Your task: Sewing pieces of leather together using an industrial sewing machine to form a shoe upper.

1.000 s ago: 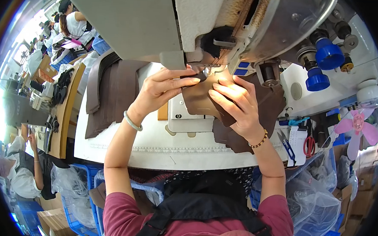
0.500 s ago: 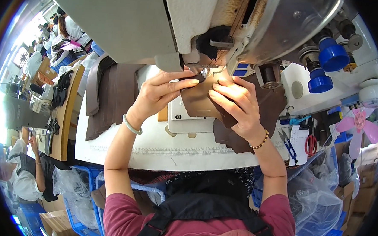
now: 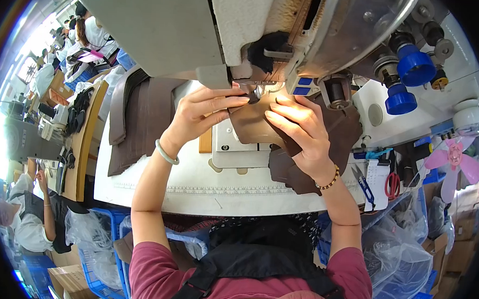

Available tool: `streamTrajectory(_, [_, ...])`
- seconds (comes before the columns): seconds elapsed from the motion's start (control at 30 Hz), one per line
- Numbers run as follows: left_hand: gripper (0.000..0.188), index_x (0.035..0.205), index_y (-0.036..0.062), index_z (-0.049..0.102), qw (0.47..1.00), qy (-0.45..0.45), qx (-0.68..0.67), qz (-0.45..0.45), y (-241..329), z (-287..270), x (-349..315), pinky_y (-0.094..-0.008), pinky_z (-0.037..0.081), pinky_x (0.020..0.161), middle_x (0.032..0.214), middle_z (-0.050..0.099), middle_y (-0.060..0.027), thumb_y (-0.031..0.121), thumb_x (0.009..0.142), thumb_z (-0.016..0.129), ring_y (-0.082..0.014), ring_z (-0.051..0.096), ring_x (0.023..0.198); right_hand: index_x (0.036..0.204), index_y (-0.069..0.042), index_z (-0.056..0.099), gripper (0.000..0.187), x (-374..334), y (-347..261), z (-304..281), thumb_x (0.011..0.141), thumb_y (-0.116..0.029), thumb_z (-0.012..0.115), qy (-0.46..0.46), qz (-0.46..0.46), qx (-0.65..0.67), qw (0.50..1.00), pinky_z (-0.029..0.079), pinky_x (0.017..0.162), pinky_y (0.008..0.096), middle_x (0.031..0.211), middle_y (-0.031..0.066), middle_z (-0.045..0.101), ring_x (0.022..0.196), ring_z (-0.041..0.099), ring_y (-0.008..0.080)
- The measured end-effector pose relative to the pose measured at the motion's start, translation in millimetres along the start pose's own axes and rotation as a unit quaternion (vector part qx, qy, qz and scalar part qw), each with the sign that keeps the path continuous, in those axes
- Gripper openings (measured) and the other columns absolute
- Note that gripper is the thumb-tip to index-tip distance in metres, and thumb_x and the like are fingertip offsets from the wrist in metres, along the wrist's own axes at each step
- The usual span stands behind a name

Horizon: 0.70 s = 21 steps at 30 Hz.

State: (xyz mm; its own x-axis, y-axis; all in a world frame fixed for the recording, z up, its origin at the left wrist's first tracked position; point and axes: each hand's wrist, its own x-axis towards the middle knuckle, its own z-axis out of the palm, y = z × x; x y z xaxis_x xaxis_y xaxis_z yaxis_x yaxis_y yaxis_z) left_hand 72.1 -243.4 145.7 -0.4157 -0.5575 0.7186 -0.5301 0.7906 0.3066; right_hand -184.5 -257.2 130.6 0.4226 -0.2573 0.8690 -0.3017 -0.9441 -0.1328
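A smooth brown leather-like piece (image 3: 251,129) lies under the needle area of a sewing machine (image 3: 164,29), lit by its lamp. At its left edge my left hand (image 3: 206,112) is closed, fingers together, gripping the piece close to the presser foot (image 3: 260,92). My right hand (image 3: 305,132) is bent over the right part of the piece, holding it with the fingertips near the foot; its thumb is hard to make out. More brown pieces (image 3: 340,134) lie under and beside my right hand. The needle tip itself is too small to tell.
Stacked brown pieces (image 3: 152,112) lie left on the white table (image 3: 215,205). At right are thread snips (image 3: 364,187), red-handled scissors (image 3: 392,183) and a pink fan (image 3: 454,155). Blue crates (image 3: 100,267) holding plastic bags stand below. Other people work at far left.
My left fingers have shifted slightly beside the presser foot, the thumb now lower and less extended. The view has moved a little; both hands remain on the brown piece.
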Motion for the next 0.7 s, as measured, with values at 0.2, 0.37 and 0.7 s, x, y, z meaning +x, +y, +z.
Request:
streamTrajectory(0.2, [0.037,0.111,0.0110,0.073,0.993,-0.014,-0.101,-0.053,-7,1,-1,-0.0297,0.050,0.081,0.115,0.069,-0.0059,0.002,0.075,0.071,-0.0201,0.065,0.100,0.112,-0.008,0.067,0.048,-2,3,-2,0.065,0.000,0.068,-0.005,-0.027,0.004,1.000,0.042,0.100,0.0428,0.116,0.0043,0.064,0.110,0.058,0.0217])
streamTrajectory(0.37, [0.035,0.108,0.0109,0.074,0.998,0.003,-0.052,-0.026,1,2,1,-0.0309,0.051,0.083,0.113,0.069,-0.0054,0.003,0.074,0.071,-0.0218,0.064,0.103,0.105,-0.013,0.069,0.044,0,-6,-13,0.063,-0.001,0.070,-0.019,0.024,-0.099,0.995,0.041,0.096,0.0408,0.113,0.0011,0.065,0.111,0.056,0.0213])
streamTrajectory(0.7, [0.040,0.108,0.0107,0.073,0.980,0.073,0.164,0.083,38,28,-3,-0.0344,0.055,0.085,0.108,0.062,-0.0033,0.001,0.069,0.075,-0.0249,0.062,0.107,0.103,-0.007,0.072,0.050,-1,13,-12,0.067,0.020,0.050,0.027,0.193,0.121,0.973,0.045,0.102,0.0349,0.113,0.0085,0.066,0.118,0.058,0.0253])
